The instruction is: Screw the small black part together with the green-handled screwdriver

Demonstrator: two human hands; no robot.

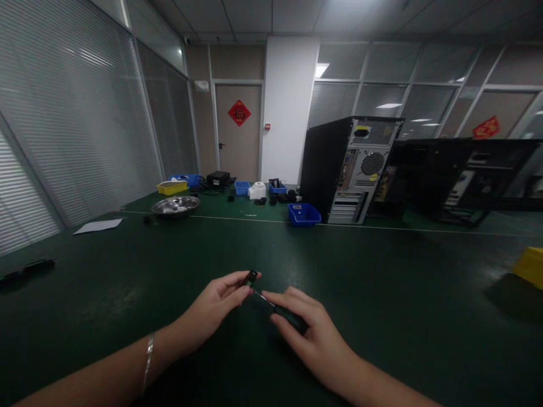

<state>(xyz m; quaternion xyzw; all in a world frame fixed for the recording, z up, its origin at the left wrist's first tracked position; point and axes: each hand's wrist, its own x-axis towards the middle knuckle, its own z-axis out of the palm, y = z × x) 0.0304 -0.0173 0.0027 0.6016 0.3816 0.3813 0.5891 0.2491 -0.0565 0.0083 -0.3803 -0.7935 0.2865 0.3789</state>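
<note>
Between the thumb and fingers of my left hand (220,299) is a small dark part (251,278) with a greenish face, too small to name. My right hand (307,325) is wrapped round the dark handle of a screwdriver (291,317). Its thin metal shaft points up and left, with the tip close beside the small part; whether it touches cannot be made out. Both hands are above the dark green table (203,362), near its middle.
Farther back stand a metal bowl (175,207), a blue bin (304,215), a yellow tray (172,187) and a black computer case (326,164). An open computer frame (466,181) is to its right. A yellow object (529,268) lies far right, paper (98,226) at left.
</note>
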